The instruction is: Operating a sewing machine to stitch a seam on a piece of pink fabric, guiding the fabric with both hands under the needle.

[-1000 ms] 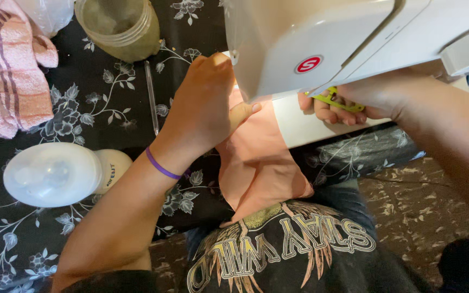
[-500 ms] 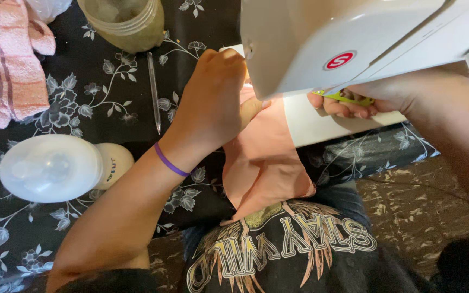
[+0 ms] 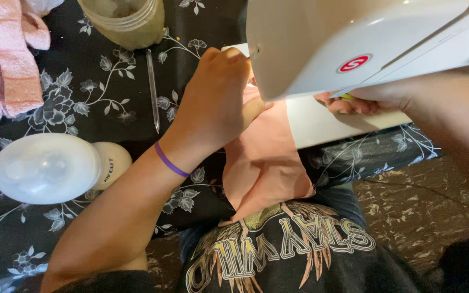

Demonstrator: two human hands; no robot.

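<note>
My left hand (image 3: 218,100) lies on a peach-pink cloth (image 3: 264,168), its fingers reaching under the head of a white sewing machine (image 3: 354,38). A purple band circles that wrist. The cloth runs from the machine's bed over the table edge onto my lap. My right hand (image 3: 365,100) sits on the machine bed to the right, mostly hidden by the machine head; a small yellow-green object shows at its fingers. How the right fingers are set is hidden.
A dark tablecloth with a flower print (image 3: 82,108) covers the table. On it lie a thin pen (image 3: 153,89), a glass jar (image 3: 126,19), a pink striped towel (image 3: 4,65) and a white plastic bottle on its side (image 3: 50,168).
The view has shifted so the machine head covers more of the frame. My left hand has slid a little further under the machine with the cloth.
</note>
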